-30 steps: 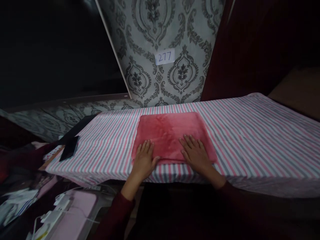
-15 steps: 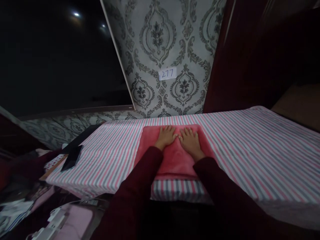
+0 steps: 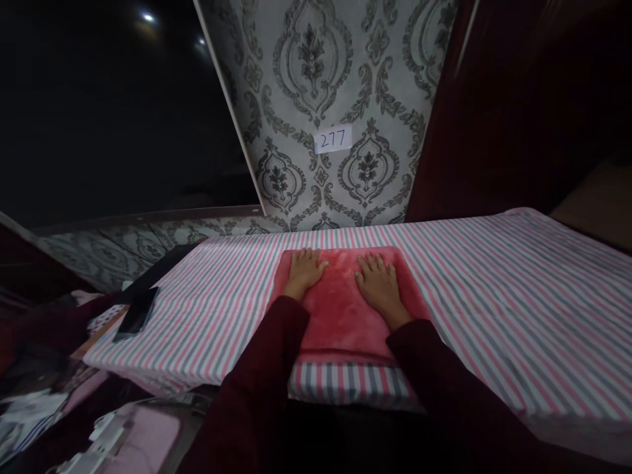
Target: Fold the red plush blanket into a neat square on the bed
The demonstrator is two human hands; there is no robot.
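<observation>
A red, plush-looking cloth [image 3: 340, 316] lies flat in a rough rectangle near the front edge of the table. My left hand [image 3: 305, 271] rests palm down on its far left part, fingers spread. On the far right part lies my right hand [image 3: 380, 286], also flat with its fingers apart. A strip of bare red fabric shows between the two hands. Dark maroon sleeves cover both my arms and hide parts of the cloth's near corners. Under the cloth is a striped tablecloth [image 3: 494, 296] in pink, grey and white.
A dark phone [image 3: 137, 315] lies at the table's left end. Behind the table is a patterned wall [image 3: 320, 178] with a paper label [image 3: 333, 139] reading 277. A large black screen [image 3: 123, 118] stands at the left. Below left, a white power strip [image 3: 101, 441] rests on a pink surface.
My left hand has slid left across the red cloth, and my right hand slightly right and nearer to me. The gap between them is wider. The view has shifted a little.
</observation>
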